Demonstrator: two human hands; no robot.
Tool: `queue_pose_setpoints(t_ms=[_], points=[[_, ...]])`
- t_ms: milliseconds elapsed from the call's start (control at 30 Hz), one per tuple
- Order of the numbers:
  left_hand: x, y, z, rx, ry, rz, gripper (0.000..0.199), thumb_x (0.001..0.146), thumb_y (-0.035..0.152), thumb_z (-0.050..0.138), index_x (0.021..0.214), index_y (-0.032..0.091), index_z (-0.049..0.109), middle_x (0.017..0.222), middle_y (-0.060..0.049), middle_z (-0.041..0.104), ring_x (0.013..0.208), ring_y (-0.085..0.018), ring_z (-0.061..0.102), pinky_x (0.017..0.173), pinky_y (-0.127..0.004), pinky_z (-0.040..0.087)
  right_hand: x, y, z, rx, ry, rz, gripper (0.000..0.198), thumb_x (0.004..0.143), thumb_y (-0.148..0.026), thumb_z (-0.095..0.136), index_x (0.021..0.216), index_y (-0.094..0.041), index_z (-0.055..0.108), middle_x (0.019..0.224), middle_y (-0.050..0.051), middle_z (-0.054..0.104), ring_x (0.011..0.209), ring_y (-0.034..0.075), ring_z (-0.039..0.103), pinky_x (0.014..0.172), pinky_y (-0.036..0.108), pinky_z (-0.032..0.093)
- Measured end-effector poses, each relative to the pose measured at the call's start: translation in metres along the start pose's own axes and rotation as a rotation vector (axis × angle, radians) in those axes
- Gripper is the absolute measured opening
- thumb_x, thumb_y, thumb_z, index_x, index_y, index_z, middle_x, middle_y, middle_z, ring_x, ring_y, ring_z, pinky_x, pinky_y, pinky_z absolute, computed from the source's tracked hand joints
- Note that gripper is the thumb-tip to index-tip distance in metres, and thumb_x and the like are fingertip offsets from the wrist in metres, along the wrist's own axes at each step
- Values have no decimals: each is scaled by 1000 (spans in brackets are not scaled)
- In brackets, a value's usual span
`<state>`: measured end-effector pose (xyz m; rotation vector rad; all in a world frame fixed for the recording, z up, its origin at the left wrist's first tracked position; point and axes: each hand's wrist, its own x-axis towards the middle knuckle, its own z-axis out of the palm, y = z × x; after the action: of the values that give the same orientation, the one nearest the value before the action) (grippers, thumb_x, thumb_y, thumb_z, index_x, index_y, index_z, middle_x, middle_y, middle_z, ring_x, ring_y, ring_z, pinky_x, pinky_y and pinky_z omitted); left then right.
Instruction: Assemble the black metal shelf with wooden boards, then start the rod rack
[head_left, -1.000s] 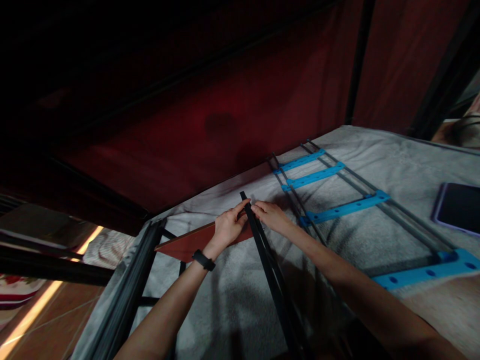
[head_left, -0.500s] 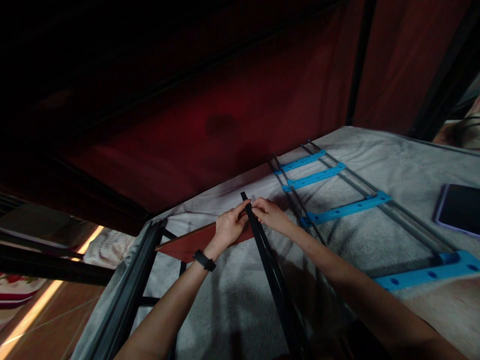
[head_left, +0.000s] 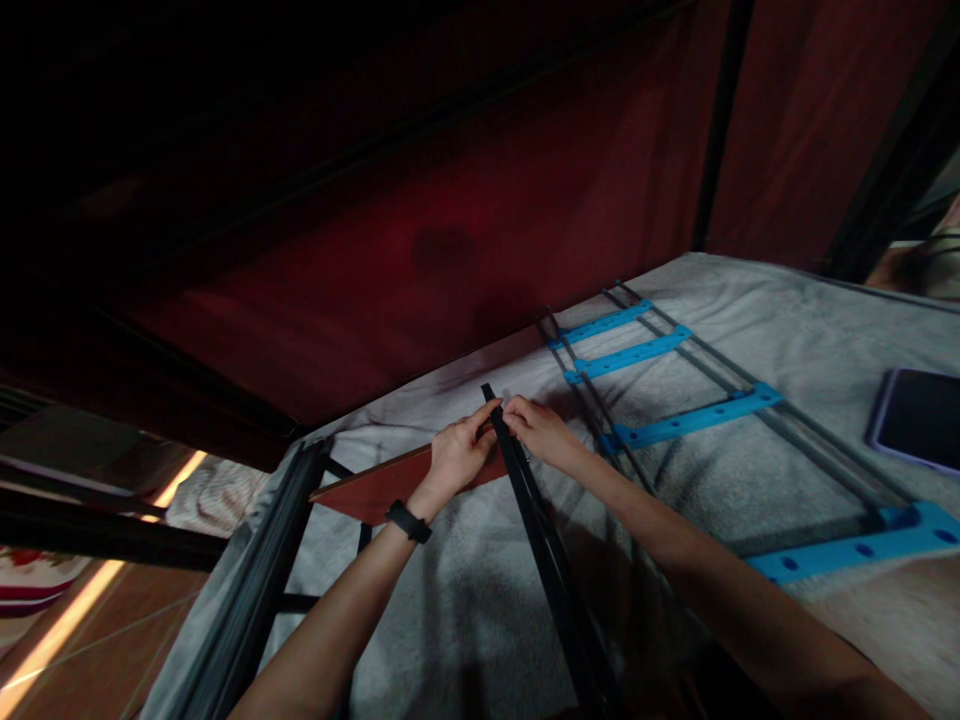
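My left hand (head_left: 459,450), with a dark band on its wrist, is closed at the upper end of a black metal bar (head_left: 531,520), its index finger lying across the bar. Below that hand a reddish-brown board (head_left: 390,485) spans between this bar and a second black frame side (head_left: 259,580) on the left. Just across the bar, my right hand (head_left: 538,425) has its fingers pinched together against the bar's right side. Whatever sits between those fingertips is too small and hidden to make out.
A rack of grey rods with blue crosspieces (head_left: 694,418) lies on the grey cloth (head_left: 787,300) to the right. Farther right is a dark-screened phone (head_left: 919,418). A dark red panel (head_left: 465,230) rises behind. Tiled floor (head_left: 112,625) shows at lower left.
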<state>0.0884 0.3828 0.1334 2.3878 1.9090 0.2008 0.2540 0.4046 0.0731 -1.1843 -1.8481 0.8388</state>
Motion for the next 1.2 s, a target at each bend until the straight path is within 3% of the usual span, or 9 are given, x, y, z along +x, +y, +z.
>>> queue_pose_setpoints(t_ms=[100,300,533,667,933,1200], points=[[0,0,0,-8,3,6,53,93,31,52,146,36,45,110,-1,74,99,-22,69,86,-31,50,-1,-1,2,-53,24,-9,20,100,-31,39,90,-23,54,84,1,64,81,16,59,74,26,39],[0,-1,1,0,4,-1,53,93,32,52,146,34,45,111,-3,73,102,-24,68,85,-32,50,2,-2,0,156,-24,33,7,95,-24,45,95,-24,52,74,-4,59,68,14,58,66,24,39],[-1,1,0,-18,4,9,53,93,31,52,145,37,45,114,-2,73,102,-23,68,85,-31,49,0,1,3,-30,24,0,17,98,-30,42,88,-23,53,83,0,62,80,16,58,71,26,37],[0,1,0,-5,4,1,53,93,32,52,146,35,45,110,-3,74,101,-23,68,84,-31,50,0,0,0,47,36,0,6,95,-25,46,93,-24,52,81,-2,61,77,15,59,69,25,38],[0,1,0,0,-1,-7,53,94,33,51,146,36,44,106,-1,74,97,-22,69,85,-31,49,-1,-5,6,-49,50,30,21,101,-31,35,92,-24,52,86,1,62,81,16,57,72,26,37],[0,1,-1,-9,-5,1,54,93,33,51,146,34,44,109,-3,74,100,-23,68,86,-31,49,0,-7,3,89,19,32,10,96,-24,41,89,-24,49,76,-3,56,75,15,56,69,25,37]])
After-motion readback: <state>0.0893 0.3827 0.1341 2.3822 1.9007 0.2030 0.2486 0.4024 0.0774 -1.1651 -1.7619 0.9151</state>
